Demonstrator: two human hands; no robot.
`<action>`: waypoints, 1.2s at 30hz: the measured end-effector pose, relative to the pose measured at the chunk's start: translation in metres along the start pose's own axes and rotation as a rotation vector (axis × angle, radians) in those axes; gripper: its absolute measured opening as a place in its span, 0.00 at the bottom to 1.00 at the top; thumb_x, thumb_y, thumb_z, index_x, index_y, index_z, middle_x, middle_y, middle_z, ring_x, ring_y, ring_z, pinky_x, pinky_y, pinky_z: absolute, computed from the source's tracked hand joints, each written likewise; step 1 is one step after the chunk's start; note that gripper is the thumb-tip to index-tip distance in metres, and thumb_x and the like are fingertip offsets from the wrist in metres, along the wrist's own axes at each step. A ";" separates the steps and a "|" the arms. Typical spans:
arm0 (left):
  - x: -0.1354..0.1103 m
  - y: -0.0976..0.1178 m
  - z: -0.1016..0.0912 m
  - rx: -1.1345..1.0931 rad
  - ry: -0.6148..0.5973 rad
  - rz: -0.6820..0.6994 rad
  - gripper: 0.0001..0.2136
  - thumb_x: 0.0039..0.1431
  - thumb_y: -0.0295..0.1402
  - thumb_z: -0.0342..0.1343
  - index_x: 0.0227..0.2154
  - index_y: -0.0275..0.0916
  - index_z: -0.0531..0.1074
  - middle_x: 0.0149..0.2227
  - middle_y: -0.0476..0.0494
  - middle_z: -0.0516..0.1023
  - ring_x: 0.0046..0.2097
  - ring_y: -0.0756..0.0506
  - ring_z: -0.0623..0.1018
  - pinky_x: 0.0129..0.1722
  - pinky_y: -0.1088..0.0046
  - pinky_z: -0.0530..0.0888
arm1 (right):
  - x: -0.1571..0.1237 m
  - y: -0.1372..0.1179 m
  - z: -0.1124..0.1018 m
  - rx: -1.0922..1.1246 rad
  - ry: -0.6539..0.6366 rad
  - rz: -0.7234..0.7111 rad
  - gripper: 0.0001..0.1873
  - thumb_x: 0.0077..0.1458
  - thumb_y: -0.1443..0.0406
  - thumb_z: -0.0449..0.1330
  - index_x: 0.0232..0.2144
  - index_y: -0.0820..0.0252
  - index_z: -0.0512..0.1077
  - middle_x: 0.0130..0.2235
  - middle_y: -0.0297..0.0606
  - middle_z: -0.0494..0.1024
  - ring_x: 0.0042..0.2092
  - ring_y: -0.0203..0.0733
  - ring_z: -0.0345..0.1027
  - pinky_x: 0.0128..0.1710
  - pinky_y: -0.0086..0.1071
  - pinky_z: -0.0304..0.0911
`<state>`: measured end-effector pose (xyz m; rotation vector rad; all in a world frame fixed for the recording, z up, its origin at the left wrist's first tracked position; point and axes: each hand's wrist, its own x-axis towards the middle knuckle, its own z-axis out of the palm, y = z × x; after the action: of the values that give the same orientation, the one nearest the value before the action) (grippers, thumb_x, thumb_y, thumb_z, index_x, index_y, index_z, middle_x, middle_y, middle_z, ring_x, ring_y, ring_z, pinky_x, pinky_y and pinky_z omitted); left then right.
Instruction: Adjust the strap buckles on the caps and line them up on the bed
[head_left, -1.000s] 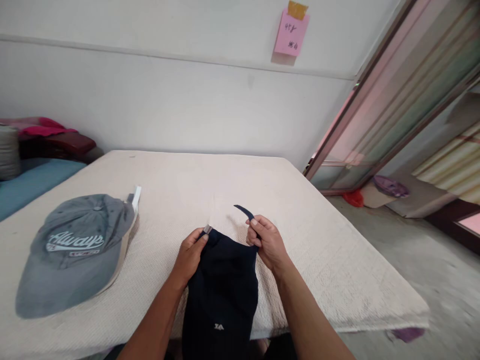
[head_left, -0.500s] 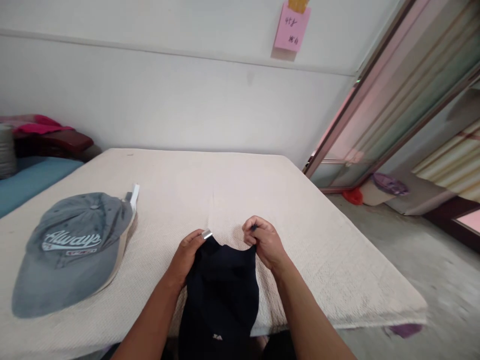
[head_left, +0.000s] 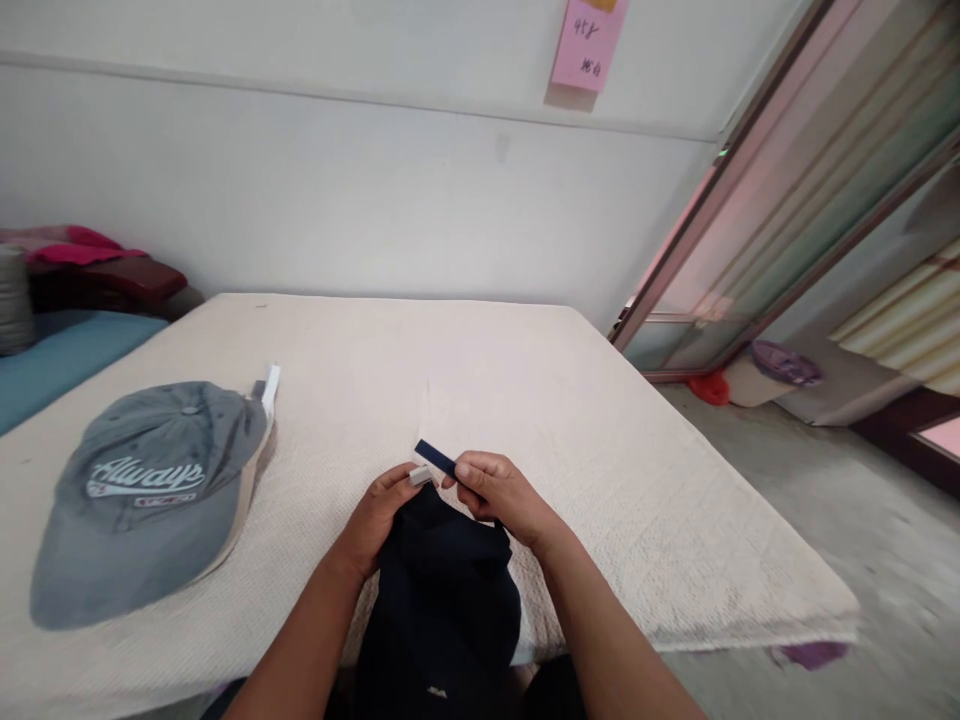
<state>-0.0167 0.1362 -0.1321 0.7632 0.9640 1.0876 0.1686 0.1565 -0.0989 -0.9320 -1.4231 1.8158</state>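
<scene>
A dark navy cap lies at the near edge of the table, its back opening toward the far side and a small white mark low on it. My left hand is closed on the cap's back edge, pinching the silver metal buckle. Pinched in my right hand is the navy cap strap; its free end points up and left, just above the buckle. Whether strap and buckle touch, I cannot tell. To the left rests a grey cap with white lettering and a white strap at its back.
A cream textured cloth covers the table. The white wall behind carries a pink note. At left are a blue surface and pink cloth. On the floor at right stands a bin with a purple liner.
My right hand has moved left toward the buckle, and the strap end now sticks out of its fingers. The cap's back edge has bunched. My left hand has shifted slightly right.
</scene>
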 end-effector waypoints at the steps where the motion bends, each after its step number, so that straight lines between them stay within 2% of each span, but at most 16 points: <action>1: 0.000 0.000 0.000 -0.013 0.000 0.003 0.11 0.44 0.39 0.65 0.28 0.36 0.75 0.23 0.51 0.75 0.24 0.51 0.70 0.26 0.77 0.64 | 0.000 0.001 -0.001 -0.018 -0.007 0.021 0.14 0.56 0.57 0.55 0.28 0.60 0.71 0.19 0.26 0.58 0.19 0.29 0.45 0.19 0.26 0.39; 7: -0.001 -0.001 0.000 -0.128 0.031 0.010 0.09 0.45 0.36 0.65 0.27 0.38 0.73 0.23 0.53 0.73 0.24 0.52 0.70 0.27 0.77 0.65 | 0.000 0.004 -0.008 -0.095 0.011 0.035 0.10 0.54 0.65 0.56 0.23 0.61 0.70 0.22 0.31 0.67 0.21 0.29 0.54 0.22 0.26 0.49; 12: 0.001 -0.001 -0.003 -0.074 -0.016 0.025 0.09 0.47 0.36 0.64 0.28 0.36 0.76 0.27 0.49 0.76 0.28 0.51 0.71 0.29 0.77 0.66 | 0.000 0.007 -0.011 -0.064 0.073 -0.030 0.09 0.52 0.66 0.55 0.22 0.61 0.70 0.24 0.32 0.70 0.21 0.30 0.55 0.22 0.28 0.49; 18: 0.001 -0.003 -0.005 -0.086 0.030 0.009 0.09 0.46 0.35 0.65 0.31 0.37 0.76 0.28 0.50 0.78 0.28 0.51 0.72 0.30 0.77 0.67 | 0.001 0.010 -0.012 -0.146 0.081 -0.041 0.08 0.52 0.66 0.56 0.23 0.61 0.70 0.23 0.32 0.68 0.21 0.30 0.55 0.22 0.27 0.50; 23: 0.001 -0.003 -0.006 -0.026 0.071 0.013 0.13 0.42 0.38 0.66 0.32 0.37 0.75 0.26 0.50 0.76 0.26 0.50 0.72 0.28 0.75 0.67 | 0.000 0.012 -0.012 -0.198 0.073 -0.051 0.09 0.53 0.66 0.55 0.23 0.60 0.71 0.23 0.32 0.67 0.22 0.31 0.56 0.23 0.27 0.51; 28: 0.001 -0.001 -0.005 -0.017 0.011 0.011 0.12 0.44 0.38 0.65 0.31 0.38 0.75 0.23 0.52 0.73 0.24 0.52 0.69 0.25 0.78 0.65 | -0.001 0.010 -0.011 -0.227 0.064 -0.063 0.09 0.53 0.66 0.55 0.24 0.60 0.72 0.24 0.32 0.68 0.24 0.32 0.58 0.24 0.27 0.55; 33: -0.002 0.003 -0.002 0.013 -0.101 -0.021 0.09 0.49 0.36 0.63 0.31 0.38 0.75 0.22 0.53 0.71 0.23 0.54 0.66 0.24 0.80 0.61 | -0.003 0.003 -0.007 -0.214 0.031 -0.097 0.06 0.53 0.66 0.57 0.28 0.60 0.74 0.28 0.34 0.70 0.29 0.34 0.62 0.30 0.29 0.59; 36: -0.002 0.001 -0.001 0.062 -0.095 -0.035 0.09 0.47 0.37 0.64 0.31 0.38 0.75 0.21 0.54 0.69 0.22 0.54 0.65 0.22 0.80 0.60 | -0.004 0.003 -0.007 -0.210 0.029 -0.116 0.08 0.55 0.64 0.57 0.28 0.60 0.73 0.27 0.34 0.70 0.28 0.33 0.61 0.28 0.28 0.57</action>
<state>-0.0187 0.1345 -0.1313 0.8384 0.9308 0.9866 0.1759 0.1563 -0.1024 -0.9539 -1.6375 1.5848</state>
